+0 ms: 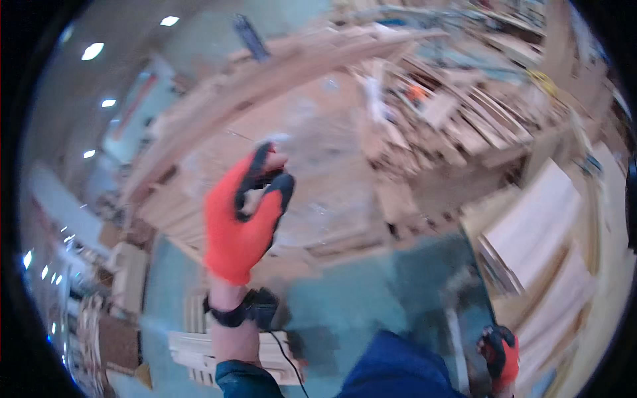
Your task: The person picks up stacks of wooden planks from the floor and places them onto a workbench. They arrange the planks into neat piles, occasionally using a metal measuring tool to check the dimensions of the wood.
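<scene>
My left hand (240, 215), in an orange glove with black fingers, is raised in front of a broad wooden platform (325, 229). Its thumb and fingers curve with a gap between them, and nothing shows in that gap. A bare fingertip pokes out of the glove. Around the left wrist sits a black strap with a device (247, 308) and a cable. My right hand (499, 351), gloved alike, is low at the right, beside stacked pale boards (534, 225). Its fingers are curled, and whatever they may hold cannot be made out.
A heap of wood offcuts (458, 123) lies beyond the platform, at the right. Long planks (279, 93) run along the platform's far side. Light wooden slats (189, 351) lie on the green floor (352, 298) near my left forearm. More wood stands at the left (116, 341).
</scene>
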{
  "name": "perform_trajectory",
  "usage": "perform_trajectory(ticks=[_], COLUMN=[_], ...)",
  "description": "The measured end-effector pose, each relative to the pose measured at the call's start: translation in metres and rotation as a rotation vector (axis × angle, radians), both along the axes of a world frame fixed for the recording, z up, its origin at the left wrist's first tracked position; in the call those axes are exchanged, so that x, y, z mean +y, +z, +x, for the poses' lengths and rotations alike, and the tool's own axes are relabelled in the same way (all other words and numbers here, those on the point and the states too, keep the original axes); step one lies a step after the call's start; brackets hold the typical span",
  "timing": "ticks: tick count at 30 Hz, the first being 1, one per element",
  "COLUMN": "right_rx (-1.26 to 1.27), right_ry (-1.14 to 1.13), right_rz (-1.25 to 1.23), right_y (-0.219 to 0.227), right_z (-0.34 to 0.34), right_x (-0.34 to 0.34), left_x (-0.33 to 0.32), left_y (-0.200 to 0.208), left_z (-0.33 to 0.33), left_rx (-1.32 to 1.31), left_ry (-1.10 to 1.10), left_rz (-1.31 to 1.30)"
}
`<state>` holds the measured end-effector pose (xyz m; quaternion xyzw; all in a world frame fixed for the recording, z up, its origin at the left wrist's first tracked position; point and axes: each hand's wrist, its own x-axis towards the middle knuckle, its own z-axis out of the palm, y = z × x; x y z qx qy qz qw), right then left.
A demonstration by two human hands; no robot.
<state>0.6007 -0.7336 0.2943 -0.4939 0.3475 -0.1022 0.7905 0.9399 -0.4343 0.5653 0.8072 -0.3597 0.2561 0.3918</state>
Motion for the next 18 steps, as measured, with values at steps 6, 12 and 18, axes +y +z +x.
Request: perform_trajectory(ticks=[6, 12, 18], right_rx=[0.008, -0.041, -0.024], right_ry=[0.33, 0.52, 0.509], right_rz=[0.221, -0.027, -0.36], right_y=[-0.018, -0.057, -0.052], right_z=[0.071, 0.157, 0.276], right_x=[0.028, 0.055, 0.124], left_x=[0.15, 0.199, 0.228], left_y=[0.009, 0.036, 0.078], left_z=[0.11, 0.237, 0.417], left_rx=[-0.12, -0.302, -0.34], left_ry=[0.576, 0.768, 0.757], left_rz=[0.157, 0.227, 0.391])
